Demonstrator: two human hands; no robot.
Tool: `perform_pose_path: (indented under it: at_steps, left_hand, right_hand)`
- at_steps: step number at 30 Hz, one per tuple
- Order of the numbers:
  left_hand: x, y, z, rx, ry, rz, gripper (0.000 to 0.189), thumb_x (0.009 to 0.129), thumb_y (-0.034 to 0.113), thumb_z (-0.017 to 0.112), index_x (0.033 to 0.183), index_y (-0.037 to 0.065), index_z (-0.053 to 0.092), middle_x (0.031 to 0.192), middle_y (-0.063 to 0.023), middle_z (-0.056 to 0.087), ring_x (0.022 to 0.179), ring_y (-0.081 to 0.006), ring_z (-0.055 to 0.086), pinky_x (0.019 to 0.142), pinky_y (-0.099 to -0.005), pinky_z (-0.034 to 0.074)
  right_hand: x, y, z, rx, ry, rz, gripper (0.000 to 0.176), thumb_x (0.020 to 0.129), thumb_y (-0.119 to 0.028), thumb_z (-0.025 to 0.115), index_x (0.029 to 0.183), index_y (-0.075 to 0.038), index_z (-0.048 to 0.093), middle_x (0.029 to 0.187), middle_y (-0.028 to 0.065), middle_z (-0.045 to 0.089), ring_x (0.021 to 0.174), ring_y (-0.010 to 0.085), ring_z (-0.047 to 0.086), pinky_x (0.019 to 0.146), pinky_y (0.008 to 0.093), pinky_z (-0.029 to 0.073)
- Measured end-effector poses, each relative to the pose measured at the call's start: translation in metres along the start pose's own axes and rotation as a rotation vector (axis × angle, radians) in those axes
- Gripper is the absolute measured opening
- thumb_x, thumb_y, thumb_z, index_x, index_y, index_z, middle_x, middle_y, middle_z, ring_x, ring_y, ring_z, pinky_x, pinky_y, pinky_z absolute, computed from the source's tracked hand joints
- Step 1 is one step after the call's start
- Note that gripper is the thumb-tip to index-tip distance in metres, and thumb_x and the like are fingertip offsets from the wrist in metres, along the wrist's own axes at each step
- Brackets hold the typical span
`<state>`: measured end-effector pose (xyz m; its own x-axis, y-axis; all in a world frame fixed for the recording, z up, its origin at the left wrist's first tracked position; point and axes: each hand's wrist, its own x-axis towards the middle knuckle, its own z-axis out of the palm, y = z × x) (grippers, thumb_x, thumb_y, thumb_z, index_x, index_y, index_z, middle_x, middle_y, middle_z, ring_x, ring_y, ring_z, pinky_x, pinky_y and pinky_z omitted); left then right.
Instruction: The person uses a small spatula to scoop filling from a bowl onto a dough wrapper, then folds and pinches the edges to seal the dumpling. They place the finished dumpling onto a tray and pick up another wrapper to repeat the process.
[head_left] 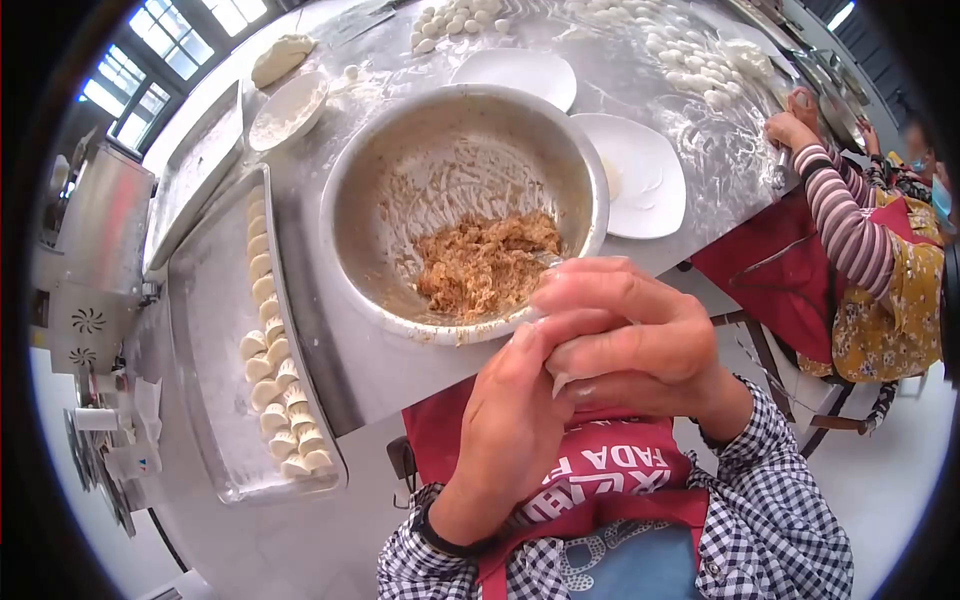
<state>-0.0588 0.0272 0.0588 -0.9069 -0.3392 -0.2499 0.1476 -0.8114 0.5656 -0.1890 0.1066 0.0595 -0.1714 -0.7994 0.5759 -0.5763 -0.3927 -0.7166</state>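
Observation:
My left hand (512,415) and my right hand (640,340) are closed together in front of my apron, fingers pressed over a dumpling (560,382). Only a thin pale edge of its dough shows between them; the fingers hide the rest. Just beyond my hands stands a large metal bowl (345,200) with brown minced filling (470,262) in its near half. A bit of shiny metal, perhaps a spoon (547,258), pokes out of the filling beside my right fingers. To the left, a metal tray (215,400) carries a column of folded dumplings (283,400).
Two white plates, a square one (650,185) and one behind the bowl (515,75), sit on the floured table. A flour bowl (290,115), a dough lump (283,60) and many dough pieces (690,62) lie farther back. At right, a co-worker's hands (792,122) work at the table.

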Motion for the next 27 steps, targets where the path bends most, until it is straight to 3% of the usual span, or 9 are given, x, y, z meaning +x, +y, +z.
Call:
perform_pose_path:
  at_steps: [2,4,7,11,13,16,19,26,27]
  left_hand:
    - [0.001,0.002,0.003,-0.003,-0.031,-0.031,0.049,0.095,0.035,0.026,0.12,-0.004,0.042,0.117,-0.0152,0.05,0.106,-0.0233,0.051,0.087,-0.0374,0.045]
    - [0.0,0.003,0.006,0.097,-0.046,-0.032,0.05,0.095,0.036,0.027,0.121,-0.005,0.041,0.117,-0.015,0.049,0.106,-0.0225,0.051,0.088,-0.0363,0.044]
    - [0.0,0.005,0.007,0.04,-0.053,-0.044,0.048,0.096,0.031,0.026,0.123,-0.007,0.039,0.12,-0.0151,0.046,0.11,-0.0194,0.047,0.092,-0.0316,0.04]
    - [0.001,0.003,0.004,0.047,-0.077,-0.097,0.05,0.095,0.035,0.027,0.124,-0.004,0.038,0.12,-0.0133,0.047,0.109,-0.0211,0.048,0.09,-0.0362,0.042]
    - [0.0,0.003,0.006,0.117,-0.062,-0.054,0.049,0.095,0.035,0.027,0.125,-0.003,0.037,0.122,-0.0126,0.046,0.11,-0.0213,0.047,0.091,-0.0365,0.041]
    - [0.0,0.005,0.007,0.105,-0.08,-0.067,0.052,0.094,0.033,0.029,0.129,-0.006,0.028,0.124,-0.0153,0.041,0.112,-0.02,0.045,0.093,-0.0323,0.039]
    - [-0.004,0.001,0.004,0.082,-0.037,-0.158,0.055,0.093,0.036,0.03,0.13,-0.005,0.028,0.124,-0.0156,0.04,0.114,-0.0211,0.044,0.094,-0.0324,0.039]
    - [-0.008,-0.004,-0.003,0.137,-0.028,-0.095,0.055,0.094,0.038,0.026,0.131,-0.003,0.03,0.127,-0.0142,0.043,0.113,-0.0234,0.046,0.089,-0.0366,0.043]
    - [-0.009,-0.003,-0.007,0.198,-0.056,-0.117,0.056,0.094,0.038,0.027,0.131,-0.004,0.029,0.127,-0.0145,0.042,0.113,-0.0236,0.046,0.09,-0.0369,0.043]
  right_hand:
    - [0.0,-0.001,-0.001,0.009,0.032,0.056,0.019,0.066,-0.014,0.072,0.08,-0.005,0.064,0.103,0.018,0.06,0.103,0.0347,0.055,0.085,0.041,0.044]
    - [0.004,0.002,-0.008,-0.069,-0.089,-0.092,0.018,0.064,-0.015,0.073,0.077,-0.005,0.064,0.103,0.0176,0.06,0.103,0.0351,0.054,0.085,0.0406,0.044]
    - [0.0,0.005,-0.009,-0.106,-0.105,-0.109,0.018,0.063,-0.016,0.072,0.075,-0.005,0.064,0.104,0.0173,0.06,0.104,0.0351,0.053,0.085,0.0407,0.044]
    - [0.001,-0.003,-0.007,-0.134,-0.088,-0.033,0.017,0.064,-0.016,0.071,0.075,-0.005,0.063,0.103,0.0164,0.06,0.104,0.0348,0.053,0.085,0.0401,0.044]
    - [0.0,-0.001,-0.009,-0.143,-0.11,-0.094,0.013,0.058,-0.008,0.07,0.067,-0.003,0.061,0.104,0.0136,0.059,0.102,0.0309,0.054,0.081,0.0386,0.046]
    - [-0.002,-0.002,-0.008,-0.076,-0.047,-0.043,0.015,0.058,-0.009,0.071,0.068,-0.003,0.061,0.104,0.0133,0.058,0.101,0.0313,0.054,0.08,0.0383,0.046]
    - [-0.002,-0.004,-0.002,-0.106,-0.006,-0.036,0.016,0.057,-0.008,0.072,0.068,-0.003,0.061,0.104,0.0129,0.058,0.101,0.0308,0.053,0.08,0.0373,0.046]
    - [-0.009,-0.002,-0.001,-0.098,-0.035,-0.028,0.017,0.057,-0.008,0.072,0.069,-0.003,0.061,0.105,0.0125,0.058,0.102,0.031,0.052,0.08,0.0382,0.046]
    - [-0.01,-0.001,0.002,-0.067,-0.04,-0.012,0.017,0.061,-0.011,0.072,0.072,-0.004,0.062,0.105,0.0151,0.059,0.107,0.0329,0.05,0.082,0.0401,0.045]
